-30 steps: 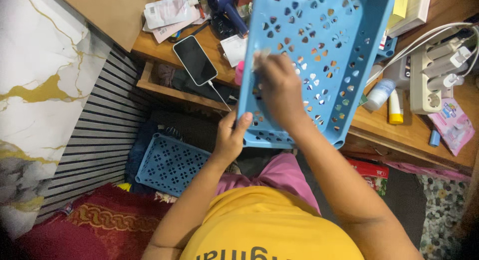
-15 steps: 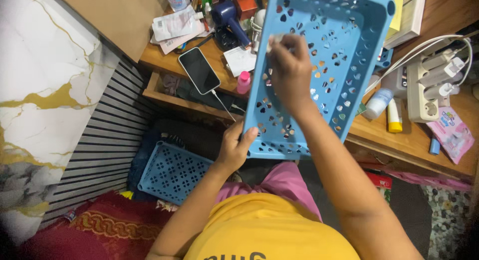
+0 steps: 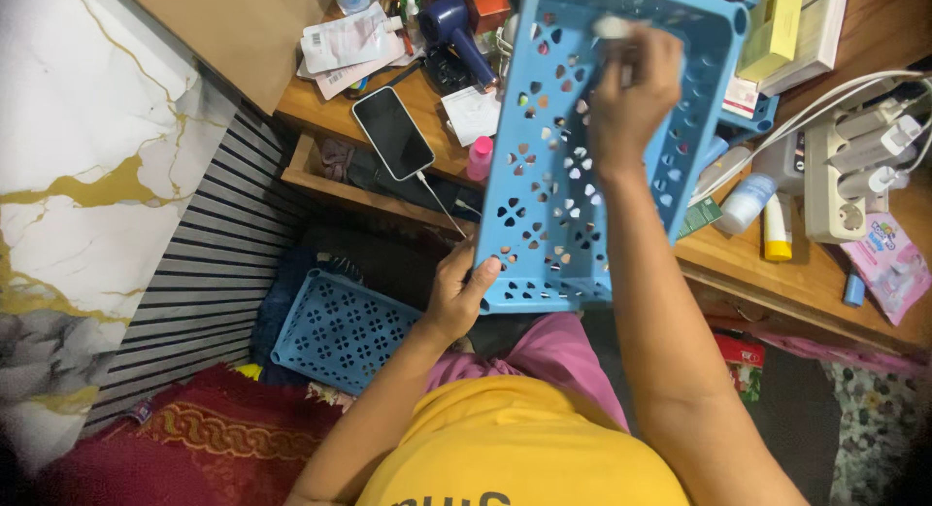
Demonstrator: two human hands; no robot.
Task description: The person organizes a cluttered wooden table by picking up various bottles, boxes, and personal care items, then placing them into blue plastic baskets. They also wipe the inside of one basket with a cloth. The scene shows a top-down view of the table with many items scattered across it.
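Left hand [image 3: 454, 294] grips the near left corner of a light blue perforated plastic basket [image 3: 544, 205], held up tilted over the front edge of the cluttered wooden table [image 3: 777, 273]. Right hand [image 3: 626, 98] reaches inside near the basket's far rim, fingers pinched on a small white wad [image 3: 612, 27]. A black smartphone [image 3: 393, 132] lies at the table's left front edge, plugged in. Second blue perforated basket [image 3: 340, 331] sits on the floor below.
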